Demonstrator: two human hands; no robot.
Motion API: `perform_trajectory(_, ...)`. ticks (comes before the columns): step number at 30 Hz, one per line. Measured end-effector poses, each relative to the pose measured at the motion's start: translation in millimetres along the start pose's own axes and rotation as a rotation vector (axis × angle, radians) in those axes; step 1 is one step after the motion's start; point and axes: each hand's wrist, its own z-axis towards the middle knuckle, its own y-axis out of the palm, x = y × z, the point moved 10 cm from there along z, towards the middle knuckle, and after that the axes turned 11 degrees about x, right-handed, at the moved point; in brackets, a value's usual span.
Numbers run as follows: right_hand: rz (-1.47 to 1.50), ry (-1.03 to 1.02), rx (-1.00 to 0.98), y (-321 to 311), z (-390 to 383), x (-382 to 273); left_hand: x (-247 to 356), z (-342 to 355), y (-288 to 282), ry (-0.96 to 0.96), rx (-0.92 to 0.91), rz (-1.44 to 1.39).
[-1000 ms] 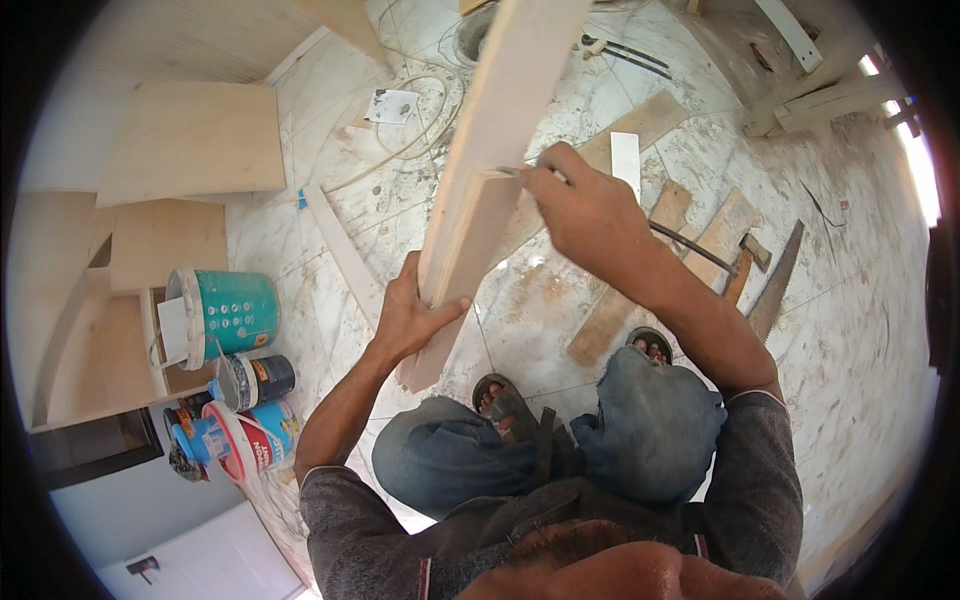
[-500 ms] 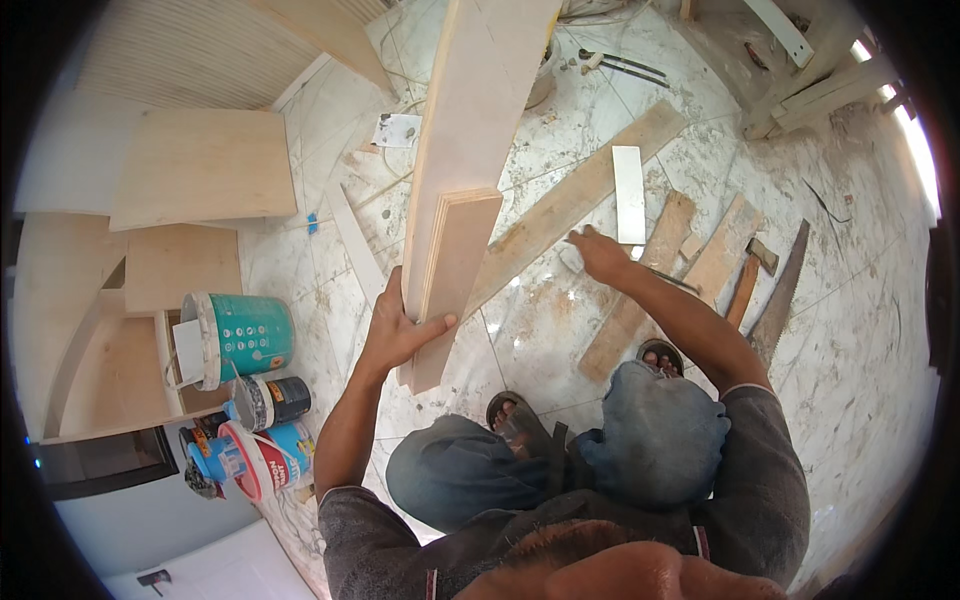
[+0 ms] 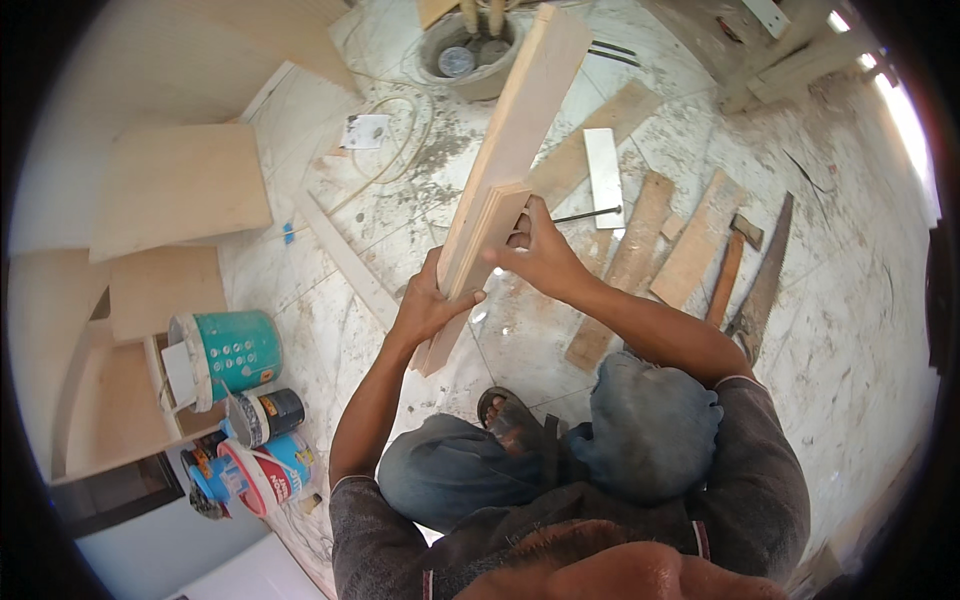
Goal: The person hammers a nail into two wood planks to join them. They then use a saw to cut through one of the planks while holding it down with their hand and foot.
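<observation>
My left hand [image 3: 422, 308] is wrapped round the lower part of a long pale plywood strip [image 3: 525, 110], held slanting up and away. A shorter plywood piece [image 3: 490, 225] lies against its near end, and my left thumb presses across that piece's edge. My right hand [image 3: 545, 255] is closed at the right side of the boards, its thumb near the shorter piece. A thin dark metal rod [image 3: 590, 214] sticks out rightward from my right hand; the end inside the fingers is hidden.
On the tiled floor to the right lie a hammer [image 3: 735, 260], a handsaw [image 3: 768, 275], wood offcuts [image 3: 635, 265] and a white strip [image 3: 602, 178]. Paint buckets [image 3: 240, 350] stand at left beside plywood panels [image 3: 185, 190]. A grey tub [image 3: 470, 65] is at the far side.
My right hand has come leftward to the boards, bringing the rod along. The plywood strip has tilted further to the right, still in my left hand. The view has shifted slightly.
</observation>
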Motion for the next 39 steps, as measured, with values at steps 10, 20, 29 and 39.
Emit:
perform_trajectory(10,0.068,0.324,0.207,-79,9,121,-51,27,8,-0.143,0.011,-0.178)
perform_trajectory(20,0.14,0.616,0.194,-117,39,223,-58,15,30,-0.18,-0.137,-0.214)
perform_trajectory(29,-0.324,0.314,0.22,-192,-20,177,-53,19,84,-0.051,-0.296,-0.007)
perform_trajectory(39,-1.374,0.1,0.619,-360,-242,98,-19,95,202,0.17,-0.442,0.114)
